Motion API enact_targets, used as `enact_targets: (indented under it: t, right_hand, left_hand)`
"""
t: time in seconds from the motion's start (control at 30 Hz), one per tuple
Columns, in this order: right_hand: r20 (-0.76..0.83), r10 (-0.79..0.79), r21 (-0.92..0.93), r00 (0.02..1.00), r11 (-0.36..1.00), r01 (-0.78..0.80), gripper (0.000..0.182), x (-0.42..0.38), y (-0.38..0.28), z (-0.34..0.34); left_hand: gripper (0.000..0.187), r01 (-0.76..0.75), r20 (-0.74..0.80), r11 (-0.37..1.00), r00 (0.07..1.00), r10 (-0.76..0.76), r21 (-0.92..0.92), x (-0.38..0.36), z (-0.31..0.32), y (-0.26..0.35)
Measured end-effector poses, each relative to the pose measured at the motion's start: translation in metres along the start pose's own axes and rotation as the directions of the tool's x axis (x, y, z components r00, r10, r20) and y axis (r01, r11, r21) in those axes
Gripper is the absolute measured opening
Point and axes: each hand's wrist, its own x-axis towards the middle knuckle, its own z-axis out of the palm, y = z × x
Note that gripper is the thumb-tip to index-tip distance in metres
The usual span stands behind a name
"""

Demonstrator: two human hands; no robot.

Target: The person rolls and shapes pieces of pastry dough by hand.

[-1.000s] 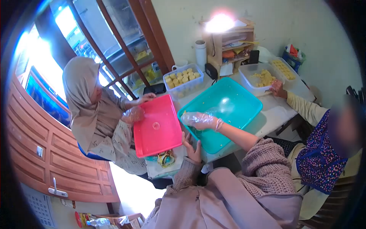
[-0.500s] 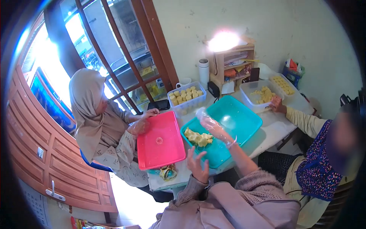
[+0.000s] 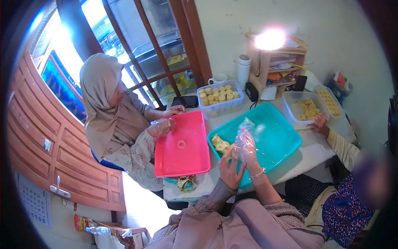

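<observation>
My right hand, in a loose clear plastic glove, is raised over the teal tray with nothing seen in it. Its fingers point up, and the glove's tip sticks out loosely beyond them. My bare left hand is at the tray's near edge, its fingers spread and up against the gloved hand; whether they pinch the plastic cannot be made out. A pale yellow lump of dough lies at the tray's left end, partly behind my hands.
Left of the teal tray is a pink tray, with a co-worker's gloved hand over it. Behind stands a tub of yellow round pieces. Another person's hand touches a tub of crumbly dough at right.
My gloved right hand has drawn back from over the tray towards me and turned upright. My left hand has moved right to meet it. The view has shifted.
</observation>
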Motion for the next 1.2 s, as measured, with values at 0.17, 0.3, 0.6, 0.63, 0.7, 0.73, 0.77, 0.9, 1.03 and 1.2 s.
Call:
enact_targets:
  t: [0.17,0.3,0.6,0.63,0.7,0.73,0.77,0.9,1.03,1.2]
  right_hand:
    - [-0.050,-0.013,0.053,0.999,0.998,0.015,0.036,0.000,-0.009,-0.002]
    - [0.014,0.039,0.104,0.999,0.994,-0.041,0.040,-0.002,-0.020,-0.008]
    - [0.055,0.084,0.050,0.995,0.995,-0.087,0.049,-0.005,-0.020,0.000]
    - [0.058,0.076,0.063,0.995,0.995,-0.080,0.050,-0.008,-0.020,0.002]
    - [0.066,0.064,0.093,0.996,0.993,-0.070,0.053,-0.017,-0.022,0.006]
    - [0.084,0.066,0.069,0.994,0.995,-0.072,0.054,-0.021,-0.026,0.007]
    - [0.104,0.069,0.043,0.992,0.996,-0.074,0.056,-0.024,-0.032,0.009]
    - [0.281,-0.031,-0.276,0.959,0.954,0.112,0.059,-0.027,-0.036,-0.005]
    - [0.310,-0.096,-0.646,0.946,0.709,0.284,0.059,-0.034,-0.037,-0.014]
    - [0.240,0.233,0.049,0.942,0.967,-0.252,0.059,-0.026,-0.068,-0.023]
  left_hand:
    - [0.042,-0.184,-0.110,0.983,0.977,0.180,-0.025,0.006,0.013,-0.008]
    - [0.030,-0.192,-0.011,0.980,0.981,0.193,0.057,0.015,0.015,-0.017]
    - [0.040,-0.035,0.150,0.987,0.989,0.012,0.154,0.036,0.021,-0.002]
    - [0.040,-0.012,0.129,0.992,0.992,-0.005,0.124,0.038,0.022,-0.004]
    - [0.044,0.005,0.128,0.995,0.992,-0.018,0.100,0.043,0.019,-0.007]
    - [0.046,0.000,0.144,0.995,0.990,-0.015,0.104,0.047,0.017,-0.006]
    - [0.049,-0.003,0.157,0.994,0.987,-0.014,0.109,0.049,0.016,-0.006]
    - [0.062,0.100,0.158,0.995,0.983,-0.095,-0.026,0.053,0.021,-0.010]
    - [0.063,0.160,0.295,0.982,0.947,-0.124,-0.101,0.048,0.037,-0.020]
    - [0.055,-0.125,0.122,0.886,0.989,0.078,0.446,0.050,0.040,-0.004]
